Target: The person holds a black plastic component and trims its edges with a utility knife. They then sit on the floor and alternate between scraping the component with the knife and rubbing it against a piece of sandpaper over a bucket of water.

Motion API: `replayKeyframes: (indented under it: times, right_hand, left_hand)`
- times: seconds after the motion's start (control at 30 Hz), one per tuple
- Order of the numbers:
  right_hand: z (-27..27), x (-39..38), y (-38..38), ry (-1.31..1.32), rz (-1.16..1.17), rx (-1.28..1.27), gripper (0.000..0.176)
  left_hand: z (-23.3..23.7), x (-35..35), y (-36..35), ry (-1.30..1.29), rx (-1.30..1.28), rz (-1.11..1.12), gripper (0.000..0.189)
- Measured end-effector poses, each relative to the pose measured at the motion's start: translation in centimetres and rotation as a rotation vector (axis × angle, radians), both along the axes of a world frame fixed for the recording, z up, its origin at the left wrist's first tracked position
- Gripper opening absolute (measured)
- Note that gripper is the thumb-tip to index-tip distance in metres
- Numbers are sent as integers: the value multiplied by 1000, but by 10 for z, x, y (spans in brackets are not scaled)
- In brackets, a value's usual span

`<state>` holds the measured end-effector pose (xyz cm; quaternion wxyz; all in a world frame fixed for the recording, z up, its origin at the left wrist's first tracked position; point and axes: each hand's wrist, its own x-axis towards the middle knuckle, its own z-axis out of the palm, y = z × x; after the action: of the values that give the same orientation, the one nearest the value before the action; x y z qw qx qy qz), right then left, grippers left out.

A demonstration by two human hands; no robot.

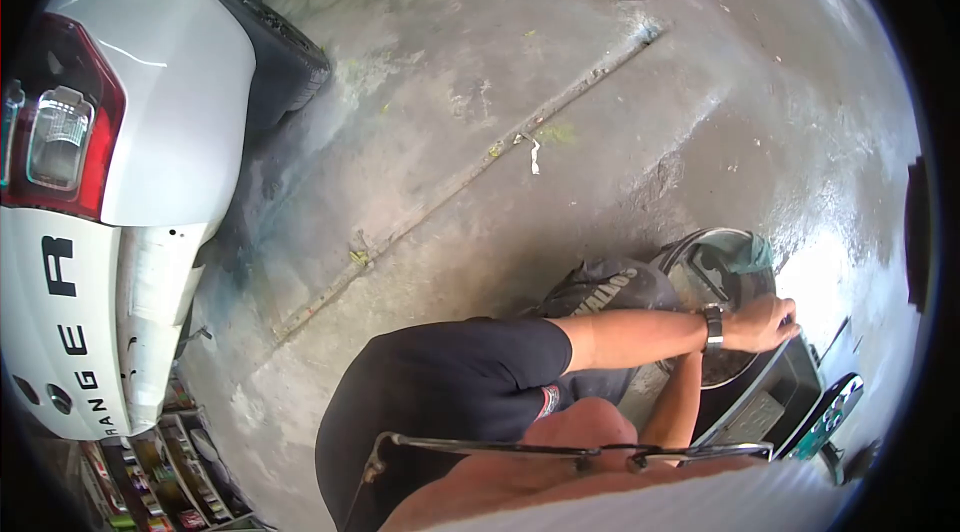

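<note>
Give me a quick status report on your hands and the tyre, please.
Left hand closed on tyre edge. Right hand hidden behind left forearm. Tyre beside grey machine. White pickup well apart.

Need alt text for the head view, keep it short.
A person's left hand, wristwatch on, grips the edge of a tyre lying on a dark machine; the right forearm reaches in beneath it, its hand hidden. A white pickup stands at the picture's left on the concrete floor.
</note>
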<state>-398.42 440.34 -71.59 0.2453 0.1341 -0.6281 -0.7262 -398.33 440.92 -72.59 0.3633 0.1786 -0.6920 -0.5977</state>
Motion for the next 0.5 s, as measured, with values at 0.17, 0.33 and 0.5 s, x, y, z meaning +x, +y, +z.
replayKeyframes:
  times: [0.17,0.33,0.5]
  right_hand:
    - [4,-2,3,-57,99,-22,22]
    - [-9,-12,-4,-290,211,-187,22]
    - [-39,-44,16,-449,169,-348,29]
  left_hand:
    - [-7,-2,6,35,58,32,18]
    - [-18,-10,8,40,109,149,23]
    - [-7,-14,7,30,161,156,17]
